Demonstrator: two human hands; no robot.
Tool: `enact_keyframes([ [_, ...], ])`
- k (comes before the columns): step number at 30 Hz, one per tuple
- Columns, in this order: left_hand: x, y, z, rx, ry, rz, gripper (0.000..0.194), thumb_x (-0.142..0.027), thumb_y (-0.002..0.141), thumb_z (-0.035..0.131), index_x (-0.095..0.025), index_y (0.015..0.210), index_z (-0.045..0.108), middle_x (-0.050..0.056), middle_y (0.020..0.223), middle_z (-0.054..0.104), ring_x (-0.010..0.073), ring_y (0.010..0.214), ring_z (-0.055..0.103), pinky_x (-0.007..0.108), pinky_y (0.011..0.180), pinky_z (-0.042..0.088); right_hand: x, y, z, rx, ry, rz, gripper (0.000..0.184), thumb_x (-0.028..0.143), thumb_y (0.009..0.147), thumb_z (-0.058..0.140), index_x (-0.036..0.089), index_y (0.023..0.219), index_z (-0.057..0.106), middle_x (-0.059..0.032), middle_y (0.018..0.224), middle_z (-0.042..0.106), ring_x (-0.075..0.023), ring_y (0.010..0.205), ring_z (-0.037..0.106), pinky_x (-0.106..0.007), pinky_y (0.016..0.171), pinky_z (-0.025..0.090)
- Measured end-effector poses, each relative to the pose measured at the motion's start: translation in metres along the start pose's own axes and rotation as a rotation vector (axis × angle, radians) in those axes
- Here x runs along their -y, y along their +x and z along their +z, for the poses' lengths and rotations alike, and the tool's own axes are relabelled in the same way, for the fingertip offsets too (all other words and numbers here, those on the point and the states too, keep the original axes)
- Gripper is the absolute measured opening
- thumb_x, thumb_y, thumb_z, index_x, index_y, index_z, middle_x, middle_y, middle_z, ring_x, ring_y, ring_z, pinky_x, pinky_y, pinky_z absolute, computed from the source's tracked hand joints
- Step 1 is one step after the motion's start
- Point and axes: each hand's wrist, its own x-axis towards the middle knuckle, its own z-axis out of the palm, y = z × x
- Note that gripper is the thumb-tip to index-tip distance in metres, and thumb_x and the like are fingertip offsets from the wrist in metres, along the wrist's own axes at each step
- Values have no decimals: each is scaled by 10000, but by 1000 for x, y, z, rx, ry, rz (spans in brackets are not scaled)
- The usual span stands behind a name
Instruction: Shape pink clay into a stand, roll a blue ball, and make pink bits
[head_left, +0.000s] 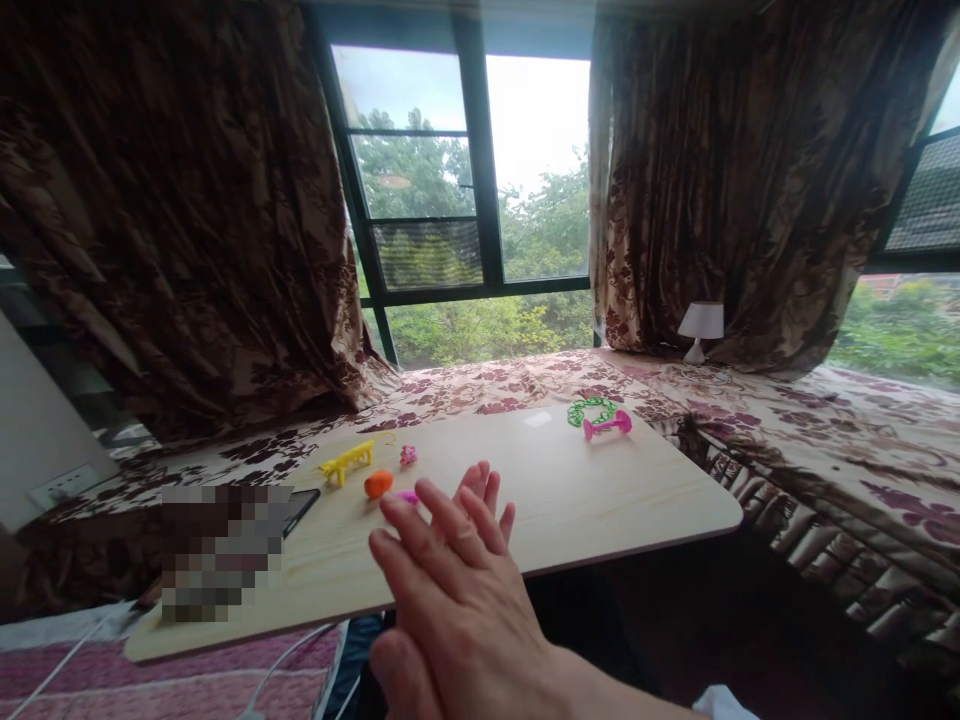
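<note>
In the head view my right hand (469, 600) lies palm-down across my left hand (491, 485), fingers stretched and slightly apart. Only fingertips and part of the left hand show past it; both hands look flat. Whether anything sits between the palms is hidden. Just beyond the fingertips, a purple piece (406, 496) is partly covered. Near it on the pale tabletop (585, 510) are an orange lump (378, 485), a small pink piece (408, 455) and a yellow four-legged animal figure (346, 462). A green ring (581, 411) and a pink dumbbell-shaped piece (608, 425) lie at the far right.
A dark flat device (301, 508) lies at the table's left, beside a pixelated patch. Behind the table runs a flower-patterned ledge (480, 385) below a window. A white lamp (701, 325) stands there at right. A white cable (281, 655) hangs below the table.
</note>
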Motion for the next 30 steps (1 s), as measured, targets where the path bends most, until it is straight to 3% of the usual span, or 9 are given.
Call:
enact_keyframes([
  [4,12,-15,11,-23,-10,5,350,-366,849,446,-345,1195,497,-45,1289,505,156,1259,347,293,1042,302,-37,27,-19,-170,-67,228,441,284,899,331,191,1329,358,-13,1440,241,-217,1344,64,-461,1095,100],
  [6,10,-20,10,-70,47,-44,386,-228,812,535,-299,1190,506,-10,1240,553,166,1206,425,294,1018,341,-59,25,-26,-207,-49,307,421,279,908,320,192,1316,377,-27,1438,246,-212,1342,80,-472,1087,117],
  [9,2,-16,1,-169,58,-74,346,-185,785,563,-187,1131,555,73,1129,624,220,1095,535,351,961,414,-73,4,-32,-231,96,327,374,294,928,296,239,1271,434,-4,1404,322,-168,1331,149,-415,1083,193],
  [13,-4,-6,-6,-163,-12,-167,280,-268,827,500,-120,1045,595,129,1021,665,255,975,607,395,857,488,-57,-22,-36,-168,170,237,381,313,885,427,257,1262,439,-2,1373,372,-182,1329,151,-407,1078,213],
  [16,-3,-8,-4,-125,-50,-241,272,-278,826,504,-146,1042,602,94,956,689,230,907,637,369,817,509,-43,-25,-34,-99,129,148,566,303,774,602,240,1297,394,-30,1350,406,-223,1317,184,-435,1081,188],
  [18,-3,-11,-2,-103,-41,-274,266,-296,827,502,-139,1005,622,85,889,703,218,856,651,351,801,513,-41,-22,-33,-109,116,124,593,278,736,648,250,1280,415,-31,1277,490,-223,1286,263,-436,1084,177],
  [21,-8,-16,0,-68,4,-307,264,-329,810,526,-121,914,651,84,825,709,211,799,661,334,783,510,-43,-20,-32,-160,148,121,530,273,721,673,264,1215,483,-25,1156,583,-215,1229,360,-421,1075,206],
  [26,-15,-18,-3,-43,69,-332,251,-335,762,595,-122,874,666,67,764,707,190,754,659,297,770,497,-40,-24,-36,-162,262,172,572,270,702,688,240,1230,470,-59,1178,559,-233,1253,313,-395,1012,333],
  [30,-13,-16,-6,-77,55,-350,282,-368,765,581,-117,857,670,68,759,698,184,732,652,281,719,501,-40,-24,-35,-150,295,166,537,275,686,702,238,1187,514,-67,1095,604,-245,1237,341,-399,987,362],
])
